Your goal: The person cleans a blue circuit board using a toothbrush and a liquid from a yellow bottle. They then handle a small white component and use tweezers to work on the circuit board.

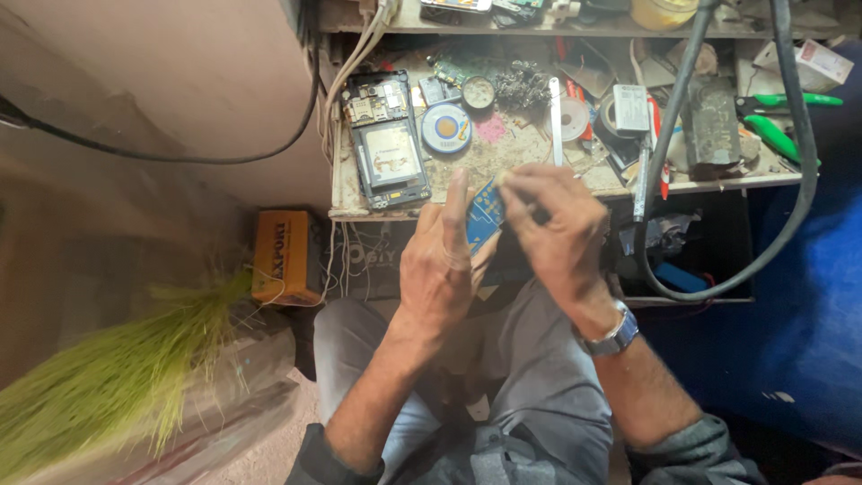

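One small blue circuit board sits pinched in the left hand grip; the right hand grip, curled narrow, touches its top edge.

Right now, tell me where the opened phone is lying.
In the head view the opened phone lies on the left end of the cluttered workbench, just left of the round blue tin and above the left hand.

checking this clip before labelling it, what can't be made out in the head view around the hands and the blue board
- Blue board: lower part hidden behind the left hand; its parts are too small to tell.
- Right hand: its fingertips cover whatever they pinch, so tool or bare grip cannot be told.
- Shelf: small parts too cluttered to name.
- Top items: cut off by the frame edge.
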